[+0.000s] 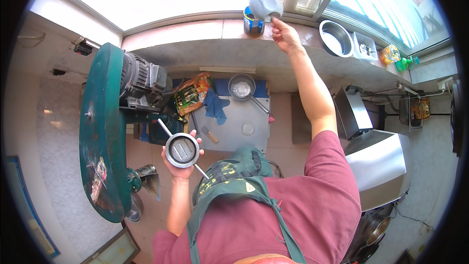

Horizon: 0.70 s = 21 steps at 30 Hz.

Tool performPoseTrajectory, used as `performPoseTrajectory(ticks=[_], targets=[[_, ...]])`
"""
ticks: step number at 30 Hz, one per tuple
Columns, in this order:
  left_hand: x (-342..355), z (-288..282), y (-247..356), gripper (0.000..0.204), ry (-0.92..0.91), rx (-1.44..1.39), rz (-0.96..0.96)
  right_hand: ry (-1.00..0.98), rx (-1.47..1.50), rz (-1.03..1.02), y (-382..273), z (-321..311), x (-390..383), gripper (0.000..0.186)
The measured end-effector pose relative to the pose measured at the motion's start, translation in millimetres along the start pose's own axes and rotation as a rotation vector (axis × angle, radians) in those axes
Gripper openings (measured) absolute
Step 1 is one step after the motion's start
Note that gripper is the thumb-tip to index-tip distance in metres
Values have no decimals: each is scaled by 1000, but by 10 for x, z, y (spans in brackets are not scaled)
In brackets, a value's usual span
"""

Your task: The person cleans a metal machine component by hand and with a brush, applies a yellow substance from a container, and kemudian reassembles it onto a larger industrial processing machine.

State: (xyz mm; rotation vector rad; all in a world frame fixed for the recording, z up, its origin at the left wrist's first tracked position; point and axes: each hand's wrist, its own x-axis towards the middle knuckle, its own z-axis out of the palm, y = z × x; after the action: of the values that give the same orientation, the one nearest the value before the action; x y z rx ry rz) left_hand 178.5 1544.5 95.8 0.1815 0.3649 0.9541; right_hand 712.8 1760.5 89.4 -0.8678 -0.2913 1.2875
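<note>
My left hand (179,171) is closed around a round metal press part (181,150). It has a thick ring, long slots in its inner face and a thin rod handle sticking out on either side. My right arm stretches far forward to the window ledge. There my right hand (286,36) pinches a pale grey rounded piece (266,8) by its near edge; its exact kind is unclear. The piece is raised at a tilt, overlapping the top of a blue can (253,25) that stands on the ledge.
A green belt-driven machine (102,132) with a motor (144,76) stands at left. On the low metal table (229,127) lie a saucepan (242,87), blue cloth (215,106), brush (210,134) and orange packet (193,93). The ledge holds a steel bowl (336,38) and clear container (364,46). Steel equipment (378,161) is at right.
</note>
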Motion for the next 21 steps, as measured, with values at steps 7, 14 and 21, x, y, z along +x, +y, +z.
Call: performPoseTrajectory(ticks=[7, 14, 21], targets=[[144, 23, -34, 81, 6, -34, -3, 266, -243, -91, -163, -833, -165, 19], [179, -25, -62, 80, 38, -56, -1, 474, -963, 3, -37, -1133, -6, 37], [21, -175, -57, 79, 69, -84, 49, 214, -1665, -797, -160, -316, -226, 21]])
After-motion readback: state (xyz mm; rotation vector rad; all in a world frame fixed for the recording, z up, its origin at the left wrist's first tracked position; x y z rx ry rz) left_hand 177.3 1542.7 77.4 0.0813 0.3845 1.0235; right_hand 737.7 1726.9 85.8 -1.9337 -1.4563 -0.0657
